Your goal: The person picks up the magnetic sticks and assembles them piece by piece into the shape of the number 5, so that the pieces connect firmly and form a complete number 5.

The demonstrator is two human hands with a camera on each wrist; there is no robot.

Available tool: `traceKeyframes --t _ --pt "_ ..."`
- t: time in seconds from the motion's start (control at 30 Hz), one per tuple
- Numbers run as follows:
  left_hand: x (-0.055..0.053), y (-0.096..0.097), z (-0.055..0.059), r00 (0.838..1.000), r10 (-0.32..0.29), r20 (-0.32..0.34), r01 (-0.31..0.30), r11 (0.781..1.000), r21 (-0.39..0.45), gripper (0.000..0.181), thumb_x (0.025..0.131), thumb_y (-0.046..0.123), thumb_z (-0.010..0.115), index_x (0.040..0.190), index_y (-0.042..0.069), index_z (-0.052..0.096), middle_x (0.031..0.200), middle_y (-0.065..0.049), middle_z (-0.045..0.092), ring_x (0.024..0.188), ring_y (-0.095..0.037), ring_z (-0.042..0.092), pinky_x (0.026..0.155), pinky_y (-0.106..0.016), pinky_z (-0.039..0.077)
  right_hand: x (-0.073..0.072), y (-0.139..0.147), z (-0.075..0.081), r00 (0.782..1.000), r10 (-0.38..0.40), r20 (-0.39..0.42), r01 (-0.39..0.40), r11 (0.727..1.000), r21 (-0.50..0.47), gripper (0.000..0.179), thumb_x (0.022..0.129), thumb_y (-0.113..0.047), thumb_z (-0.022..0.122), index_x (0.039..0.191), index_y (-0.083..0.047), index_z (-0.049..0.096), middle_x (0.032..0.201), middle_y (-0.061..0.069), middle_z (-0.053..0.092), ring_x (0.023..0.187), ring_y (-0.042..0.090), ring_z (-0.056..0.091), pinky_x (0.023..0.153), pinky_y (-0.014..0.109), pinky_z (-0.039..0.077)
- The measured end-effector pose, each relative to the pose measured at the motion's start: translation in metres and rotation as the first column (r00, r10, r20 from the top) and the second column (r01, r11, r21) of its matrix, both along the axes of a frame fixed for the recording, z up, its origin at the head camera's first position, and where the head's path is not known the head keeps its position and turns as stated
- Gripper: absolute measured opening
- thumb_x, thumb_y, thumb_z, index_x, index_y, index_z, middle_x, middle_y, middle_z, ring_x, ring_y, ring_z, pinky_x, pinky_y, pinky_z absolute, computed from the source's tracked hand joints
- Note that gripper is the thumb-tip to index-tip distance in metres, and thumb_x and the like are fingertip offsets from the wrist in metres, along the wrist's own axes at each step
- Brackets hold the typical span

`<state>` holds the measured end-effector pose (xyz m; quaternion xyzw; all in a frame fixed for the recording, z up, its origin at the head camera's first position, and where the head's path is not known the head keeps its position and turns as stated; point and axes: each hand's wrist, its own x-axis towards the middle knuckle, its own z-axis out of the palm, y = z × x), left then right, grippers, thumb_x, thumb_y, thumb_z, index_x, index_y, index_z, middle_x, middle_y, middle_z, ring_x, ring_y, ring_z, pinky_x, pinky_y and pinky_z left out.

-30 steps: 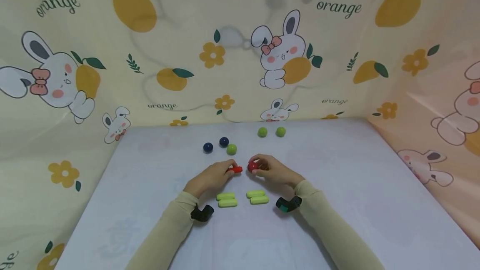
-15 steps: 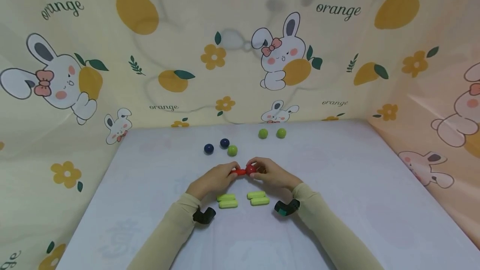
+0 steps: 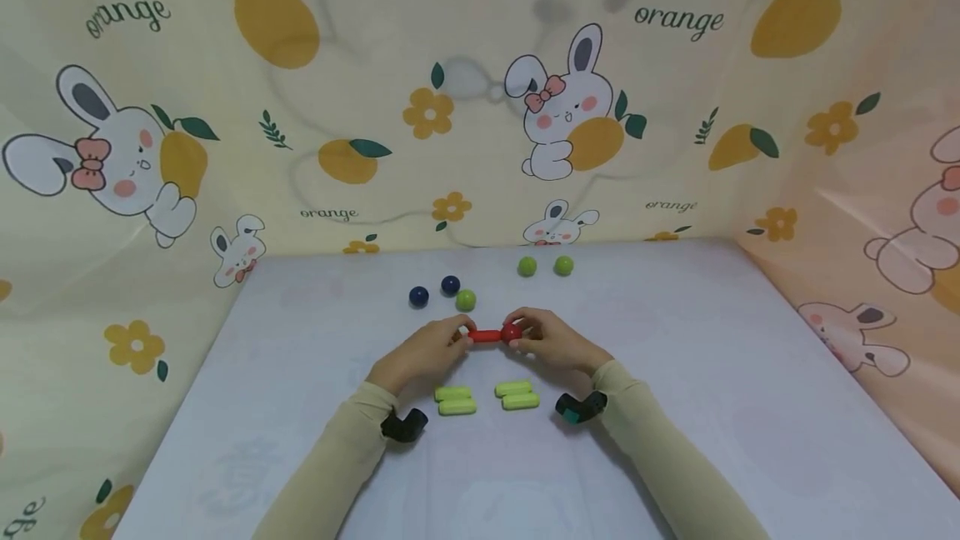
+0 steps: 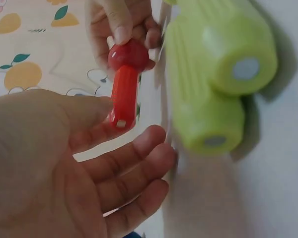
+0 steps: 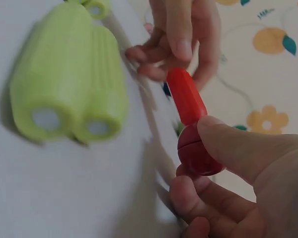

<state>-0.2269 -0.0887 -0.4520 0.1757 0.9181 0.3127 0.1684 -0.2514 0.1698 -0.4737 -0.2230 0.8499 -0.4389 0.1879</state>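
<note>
A dark red ball (image 3: 512, 332) is pinched between the thumb and fingers of my right hand (image 3: 557, 342). A red ribbed rod (image 3: 486, 336) sticks out from the ball toward the left, its end touching the ball. My left hand (image 3: 427, 353) is at the rod's free end, with thumb and index finger spread about it. In the left wrist view the rod's metal-tipped end (image 4: 121, 123) shows beside the left thumb, and the other fingers are loosely bent. Toward me lie light green rods in two pairs, a left pair (image 3: 456, 407) and a right pair (image 3: 519, 401).
Beyond the hands are two dark blue balls (image 3: 418, 297) and a green ball (image 3: 466, 300). Two more green balls (image 3: 527, 266) lie at the back of the white table (image 3: 675, 315). A printed cloth (image 3: 480, 148) stands behind and at both sides.
The hands came together and the red rod met the red ball. Since then the joined pieces have moved slightly right, and the left fingers have slid back to the rod's end, uncovering it.
</note>
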Motion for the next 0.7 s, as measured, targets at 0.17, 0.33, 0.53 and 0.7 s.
traceKeyframes --t 0.17,0.33,0.53,0.7 --pt "-0.006 -0.01 0.005 0.997 0.065 -0.047 -0.063 0.997 0.055 0.027 0.106 0.026 0.052 0.13 0.017 0.06 0.11 -0.004 0.068 0.099 -0.018 0.063 0.091 -0.041 0.053 -0.006 0.009 -0.006 0.998 -0.037 0.042 0.039 0.998 -0.042 0.031 0.098 -0.016 0.067 0.128 -0.012 0.06 0.123 0.015 0.066 0.097 0.024 0.063 0.083 0.033 0.051" --pt "-0.017 -0.025 0.006 0.975 0.16 -0.156 -0.139 0.981 0.139 0.03 0.105 0.022 0.053 0.132 0.01 0.059 0.121 -0.011 0.065 0.11 -0.026 0.062 0.096 -0.045 0.052 -0.009 0.014 -0.01 0.997 -0.037 0.074 0.041 0.998 -0.055 0.033 0.098 -0.015 0.066 0.13 -0.012 0.059 0.122 0.013 0.066 0.1 0.021 0.059 0.089 0.033 0.047" --pt "-0.031 -0.046 -0.002 0.942 0.254 -0.218 -0.225 0.963 0.15 0.049 0.103 0.022 0.056 0.15 0.013 0.044 0.157 -0.022 0.037 0.146 -0.041 0.037 0.117 -0.059 0.034 -0.012 0.018 -0.009 0.992 -0.056 0.109 0.068 0.992 -0.103 0.035 0.099 -0.014 0.065 0.132 -0.01 0.057 0.12 0.015 0.064 0.093 0.021 0.057 0.078 0.028 0.049" --pt "-0.033 -0.054 -0.013 0.973 0.194 -0.124 -0.191 0.981 0.035 0.065 0.103 0.027 0.054 0.161 0.019 0.025 0.167 -0.026 0.012 0.152 -0.05 0.022 0.117 -0.067 0.026 -0.013 0.019 -0.009 0.99 -0.056 0.127 0.072 0.989 -0.126 0.036 0.099 -0.014 0.065 0.133 -0.008 0.056 0.12 0.016 0.063 0.092 0.021 0.057 0.076 0.026 0.05"
